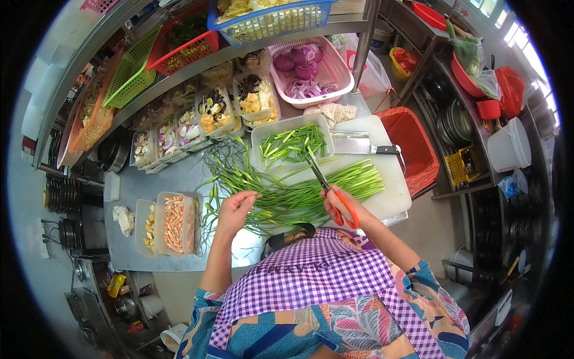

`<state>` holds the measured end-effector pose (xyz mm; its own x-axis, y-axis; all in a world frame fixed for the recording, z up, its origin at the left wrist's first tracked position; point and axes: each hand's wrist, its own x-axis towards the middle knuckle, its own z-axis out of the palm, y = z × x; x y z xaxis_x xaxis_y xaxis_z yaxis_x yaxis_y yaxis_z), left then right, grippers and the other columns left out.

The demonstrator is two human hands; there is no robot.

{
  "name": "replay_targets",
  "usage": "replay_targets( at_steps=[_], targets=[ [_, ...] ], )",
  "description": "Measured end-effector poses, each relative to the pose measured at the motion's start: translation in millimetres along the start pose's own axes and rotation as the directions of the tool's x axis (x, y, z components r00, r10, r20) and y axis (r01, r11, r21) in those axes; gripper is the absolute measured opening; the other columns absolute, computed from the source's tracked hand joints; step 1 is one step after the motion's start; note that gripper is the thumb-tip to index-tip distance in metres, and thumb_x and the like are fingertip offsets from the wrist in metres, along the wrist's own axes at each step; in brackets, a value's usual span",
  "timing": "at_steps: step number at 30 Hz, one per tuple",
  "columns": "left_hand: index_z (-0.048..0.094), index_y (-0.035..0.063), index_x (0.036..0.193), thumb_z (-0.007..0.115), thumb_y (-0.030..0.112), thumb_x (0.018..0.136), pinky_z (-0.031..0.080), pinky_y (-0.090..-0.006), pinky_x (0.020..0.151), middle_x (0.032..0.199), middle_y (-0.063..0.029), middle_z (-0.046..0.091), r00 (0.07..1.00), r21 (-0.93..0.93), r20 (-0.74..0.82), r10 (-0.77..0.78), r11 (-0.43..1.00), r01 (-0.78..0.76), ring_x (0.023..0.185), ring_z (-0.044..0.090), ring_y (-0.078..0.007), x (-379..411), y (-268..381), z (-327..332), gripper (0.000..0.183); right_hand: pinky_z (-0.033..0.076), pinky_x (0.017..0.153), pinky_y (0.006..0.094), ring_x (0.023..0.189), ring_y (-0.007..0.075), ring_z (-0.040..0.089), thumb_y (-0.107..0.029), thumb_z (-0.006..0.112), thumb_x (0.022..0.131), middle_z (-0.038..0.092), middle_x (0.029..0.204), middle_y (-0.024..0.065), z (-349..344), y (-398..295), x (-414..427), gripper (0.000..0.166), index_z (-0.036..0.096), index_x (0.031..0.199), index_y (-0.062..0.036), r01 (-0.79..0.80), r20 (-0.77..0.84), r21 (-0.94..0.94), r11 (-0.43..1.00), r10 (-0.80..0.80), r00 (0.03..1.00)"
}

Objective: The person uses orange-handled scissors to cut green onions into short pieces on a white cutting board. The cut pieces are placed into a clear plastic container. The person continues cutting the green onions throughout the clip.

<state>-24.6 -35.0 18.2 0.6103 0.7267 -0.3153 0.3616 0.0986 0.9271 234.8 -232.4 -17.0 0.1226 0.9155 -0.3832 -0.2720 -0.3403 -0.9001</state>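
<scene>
My right hand (337, 204) grips red-handled scissors (345, 215), their blades at the near right edge of a clear plastic container (291, 139). Short cut green stems (293, 143) lie in that container. My left hand (237, 208) pinches a long garlic scape, whose stem reaches up to the blades. Under and between the hands a large bundle of garlic scapes (296, 197) spreads over the metal table (170, 179) and a white cutting board (394, 184). A cleaver (354, 144) with a black handle rests on the board, right of the container.
Containers of crab sticks (174, 224) and yellow pieces (149, 229) stand at the left, near a crumpled cloth (124, 220). Behind are tubs of mixed vegetables (215, 112) and a pink basket (343, 89) with red onions. A red-lined bin (415, 152) stands right of the board. Baskets line the shelf above.
</scene>
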Motion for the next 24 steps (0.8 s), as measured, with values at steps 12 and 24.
replay_targets(
  at_steps=[12,24],
  targets=[
    [0.067,-0.002,0.113,0.062,0.013,0.095,0.04,-0.0173,0.066,0.097,0.0007,0.07,0.988,-0.115,-0.155,0.019,0.993,-0.037,0.074,0.049,-0.0015,-18.8,-13.2,-41.1,0.024,0.04,0.053,0.0212,0.058,0.0069,0.046,-0.051,0.044,0.099,0.047,0.072,-0.0009,6.0,-29.5,29.5,0.047,0.05,0.115,-0.0066,-0.012,-0.013,-0.118,0.993,0.01,1.0],
    [0.067,0.0,0.112,0.063,0.016,0.095,0.035,-0.0171,0.061,0.093,0.0035,0.068,0.987,-0.171,-0.16,0.02,0.984,-0.048,0.068,0.043,-0.0004,-15.1,-20.8,-54.7,0.024,0.036,0.047,0.0217,0.051,0.0081,0.042,-0.051,0.043,0.1,0.044,0.066,0.0002,-0.3,-17.7,37.5,0.048,0.049,0.112,-0.0051,0.008,-0.01,-0.048,0.999,-0.008,1.0]
  ],
)
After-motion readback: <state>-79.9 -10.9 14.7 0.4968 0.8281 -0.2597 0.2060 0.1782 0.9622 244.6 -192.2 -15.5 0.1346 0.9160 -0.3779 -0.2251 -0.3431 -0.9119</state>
